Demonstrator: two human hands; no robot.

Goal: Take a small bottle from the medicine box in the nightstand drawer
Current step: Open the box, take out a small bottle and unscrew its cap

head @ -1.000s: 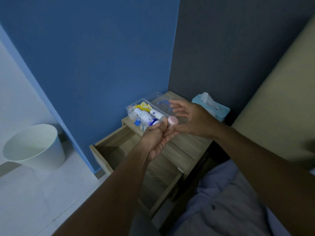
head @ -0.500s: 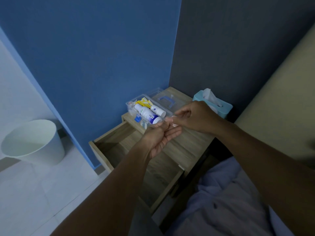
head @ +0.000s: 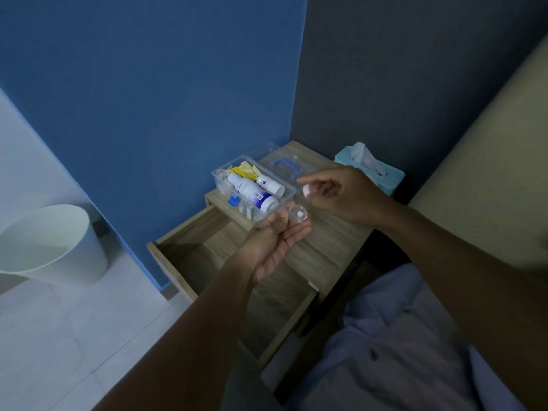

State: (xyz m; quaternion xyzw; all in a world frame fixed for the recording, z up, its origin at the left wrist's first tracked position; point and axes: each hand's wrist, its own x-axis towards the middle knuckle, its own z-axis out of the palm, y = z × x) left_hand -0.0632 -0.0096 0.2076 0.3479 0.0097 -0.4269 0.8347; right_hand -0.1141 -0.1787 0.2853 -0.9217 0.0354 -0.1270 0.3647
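Observation:
A small clear bottle [head: 297, 215] with something white inside rests at the fingertips of my left hand [head: 274, 243], palm up, above the nightstand [head: 329, 250]. Its mouth is uncovered. My right hand [head: 344, 194] hovers just right of it and pinches the pink cap [head: 306, 191] between thumb and fingers. The clear medicine box [head: 252, 189] stands open on the nightstand top, holding white bottles and yellow packets. Behind the box lies its lid [head: 281, 164] with a blue handle. The drawer [head: 213, 262] below is pulled out.
A teal tissue box [head: 370, 170] stands at the nightstand's back right corner. A white waste bin [head: 50, 244] sits on the floor to the left. Blue and grey walls close in behind. Pale bedding [head: 394, 345] lies at the lower right.
The pink cap was on the bottle in my left hand; my right hand closed over it and has lifted it off to the right, leaving the bottle's mouth uncovered.

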